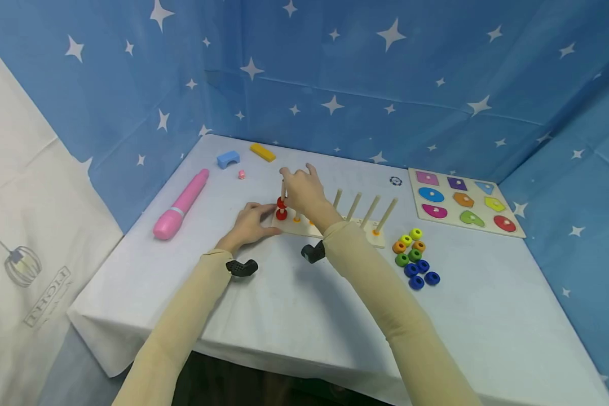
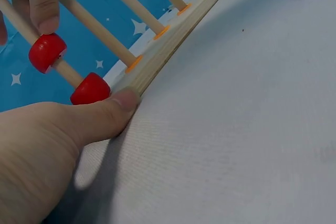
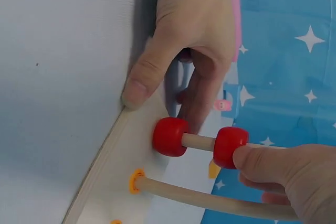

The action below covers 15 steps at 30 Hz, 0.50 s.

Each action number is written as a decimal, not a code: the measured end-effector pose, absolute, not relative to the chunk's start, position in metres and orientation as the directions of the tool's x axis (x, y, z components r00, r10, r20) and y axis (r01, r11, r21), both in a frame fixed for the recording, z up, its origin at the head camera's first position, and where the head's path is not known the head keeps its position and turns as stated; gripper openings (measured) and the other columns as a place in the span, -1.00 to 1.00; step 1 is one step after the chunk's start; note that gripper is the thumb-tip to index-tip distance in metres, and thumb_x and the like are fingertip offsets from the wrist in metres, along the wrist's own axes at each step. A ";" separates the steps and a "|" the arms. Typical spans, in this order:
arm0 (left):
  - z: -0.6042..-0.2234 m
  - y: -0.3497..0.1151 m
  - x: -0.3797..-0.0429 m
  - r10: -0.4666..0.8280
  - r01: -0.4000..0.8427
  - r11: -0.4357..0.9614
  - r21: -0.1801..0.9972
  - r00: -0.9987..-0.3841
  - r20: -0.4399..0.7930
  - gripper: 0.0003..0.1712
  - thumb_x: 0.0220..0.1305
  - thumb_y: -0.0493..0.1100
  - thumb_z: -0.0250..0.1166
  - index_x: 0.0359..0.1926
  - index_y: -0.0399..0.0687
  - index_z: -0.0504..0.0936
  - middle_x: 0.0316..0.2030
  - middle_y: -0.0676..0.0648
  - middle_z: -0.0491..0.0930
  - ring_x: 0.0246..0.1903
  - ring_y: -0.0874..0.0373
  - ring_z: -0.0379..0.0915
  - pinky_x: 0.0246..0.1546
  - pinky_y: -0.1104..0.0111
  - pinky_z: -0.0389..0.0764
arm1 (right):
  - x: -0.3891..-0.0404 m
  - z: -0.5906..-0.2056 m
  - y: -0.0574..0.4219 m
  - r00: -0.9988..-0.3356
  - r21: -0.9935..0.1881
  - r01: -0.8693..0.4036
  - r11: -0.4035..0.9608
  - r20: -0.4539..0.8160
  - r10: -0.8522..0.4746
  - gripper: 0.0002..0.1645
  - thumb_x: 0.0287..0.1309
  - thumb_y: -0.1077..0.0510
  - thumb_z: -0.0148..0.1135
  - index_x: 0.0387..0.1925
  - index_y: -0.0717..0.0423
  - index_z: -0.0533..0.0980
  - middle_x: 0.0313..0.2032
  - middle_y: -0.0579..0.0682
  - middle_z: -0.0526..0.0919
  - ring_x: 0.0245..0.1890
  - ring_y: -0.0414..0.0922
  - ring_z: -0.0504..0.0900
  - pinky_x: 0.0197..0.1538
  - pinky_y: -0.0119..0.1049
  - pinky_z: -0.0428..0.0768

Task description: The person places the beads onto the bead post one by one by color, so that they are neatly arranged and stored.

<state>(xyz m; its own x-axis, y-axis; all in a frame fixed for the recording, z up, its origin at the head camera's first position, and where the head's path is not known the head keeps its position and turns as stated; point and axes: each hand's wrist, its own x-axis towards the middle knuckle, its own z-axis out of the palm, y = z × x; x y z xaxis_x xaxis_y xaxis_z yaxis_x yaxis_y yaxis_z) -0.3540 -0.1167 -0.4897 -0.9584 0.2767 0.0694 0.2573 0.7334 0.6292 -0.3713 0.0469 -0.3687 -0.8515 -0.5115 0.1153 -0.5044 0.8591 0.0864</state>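
A wooden peg board [image 1: 290, 225] with a row of upright pegs stands mid-table. At its left end my left hand [image 1: 248, 224] grips the base, with the thumb along the near edge and the fingers on the far side. One red bead [image 3: 170, 137] sits at the bottom of the first peg. Higher on that same peg is a second red bead [image 3: 231, 147], threaded on it and apart from the lower one. The thumb and fingers of my right hand [image 1: 305, 193] pinch this upper bead. Orange rings circle the feet of the other visible pegs.
Yellow, orange, green and blue beads [image 1: 415, 255] lie grouped right of the board. A shape puzzle [image 1: 449, 194] is at the back right. Leftward are a pink microphone-shaped toy [image 1: 182, 206], a blue arch block [image 1: 228, 159], a yellow block [image 1: 262, 152] and a small pink figure [image 1: 241, 175].
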 end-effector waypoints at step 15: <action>-0.491 -0.114 -0.351 0.240 0.234 0.727 0.646 -0.968 0.081 -0.17 0.10 0.21 0.34 0.35 0.07 0.33 0.23 -0.19 0.32 0.26 -0.13 0.06 0.21 -0.08 0.13 | -0.340 -0.373 0.054 -0.675 -0.042 -0.607 0.793 0.555 -0.487 -0.72 0.06 0.21 0.33 -0.18 0.19 0.49 -0.25 0.06 0.59 -0.14 0.01 0.51 -0.02 -0.22 0.49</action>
<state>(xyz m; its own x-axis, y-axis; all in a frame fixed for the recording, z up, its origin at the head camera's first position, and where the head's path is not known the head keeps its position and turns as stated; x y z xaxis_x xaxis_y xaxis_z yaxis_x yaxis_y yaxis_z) -0.3507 -0.1141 -0.4914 -0.9675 0.2395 0.0806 0.2338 0.7269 0.6458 -0.3400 0.0543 -0.3730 -0.6746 -0.4869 0.5548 -0.6072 0.7935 -0.0420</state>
